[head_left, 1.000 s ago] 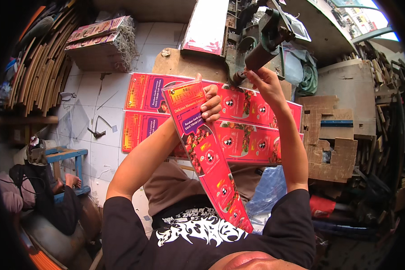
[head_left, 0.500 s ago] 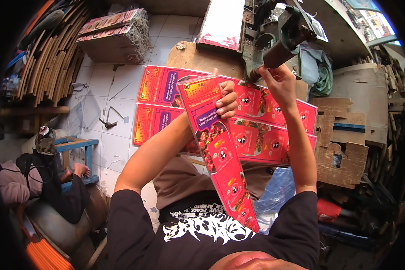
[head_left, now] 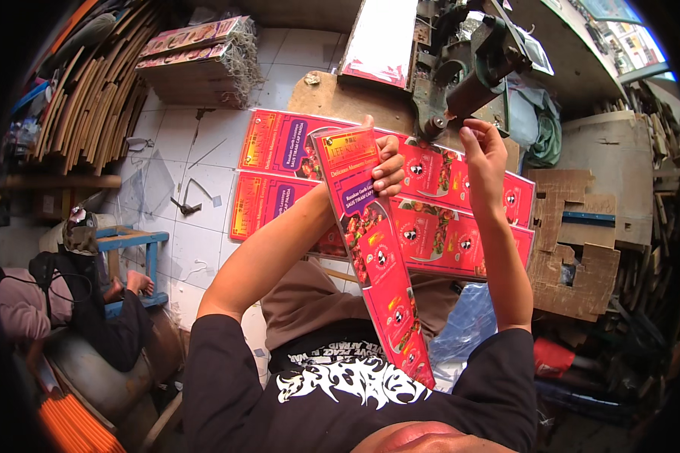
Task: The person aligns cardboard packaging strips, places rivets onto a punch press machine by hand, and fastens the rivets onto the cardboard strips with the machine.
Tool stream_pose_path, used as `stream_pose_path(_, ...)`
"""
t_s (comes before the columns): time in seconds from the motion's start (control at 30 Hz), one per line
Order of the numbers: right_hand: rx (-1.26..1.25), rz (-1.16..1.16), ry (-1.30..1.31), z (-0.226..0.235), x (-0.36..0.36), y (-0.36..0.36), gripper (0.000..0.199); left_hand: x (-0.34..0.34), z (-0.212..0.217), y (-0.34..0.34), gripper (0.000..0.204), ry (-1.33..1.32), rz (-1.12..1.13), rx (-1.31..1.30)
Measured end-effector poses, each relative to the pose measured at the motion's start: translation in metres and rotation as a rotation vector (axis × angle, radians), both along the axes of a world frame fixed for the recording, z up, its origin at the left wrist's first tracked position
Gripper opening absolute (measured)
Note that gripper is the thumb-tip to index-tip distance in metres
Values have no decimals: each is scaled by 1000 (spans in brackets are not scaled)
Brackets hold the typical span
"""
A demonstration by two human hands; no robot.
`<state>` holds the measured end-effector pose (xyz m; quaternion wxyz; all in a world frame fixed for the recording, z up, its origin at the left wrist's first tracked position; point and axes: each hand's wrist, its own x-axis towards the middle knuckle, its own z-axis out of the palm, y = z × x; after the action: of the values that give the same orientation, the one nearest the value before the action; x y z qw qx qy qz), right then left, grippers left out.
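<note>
My left hand (head_left: 389,166) grips the top of a long magenta printed carton sheet (head_left: 378,257) that hangs down toward my chest. My right hand (head_left: 485,155) pinches the upper edge of the same folded sheet right below the grey metal machine (head_left: 472,72). Behind it lie two flat stacks of matching magenta carton sheets (head_left: 276,174) spread over the work surface and my lap.
A wooden board (head_left: 332,98) lies under the machine. Bundled printed cartons (head_left: 196,57) and stacked brown cardboard (head_left: 83,98) stand at the left. Cardboard scraps (head_left: 582,249) pile at the right. Another person (head_left: 75,302) sits at lower left by a blue stool (head_left: 136,257).
Both hands and the sheet shifted slightly right and down in the picture; the grip on the sheet is the same.
</note>
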<state>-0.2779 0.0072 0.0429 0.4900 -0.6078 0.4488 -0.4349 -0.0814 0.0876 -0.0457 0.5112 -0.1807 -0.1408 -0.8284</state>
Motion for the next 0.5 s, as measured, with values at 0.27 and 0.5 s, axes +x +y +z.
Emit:
stream_pose_path(0.27, -297, 603, 238, 76, 40, 96, 44, 6, 27, 18, 65, -294, 65, 366)
stream_pose_path(0.5, -600, 328, 603, 81, 76, 122, 50, -11, 57, 28, 67, -792, 418, 319)
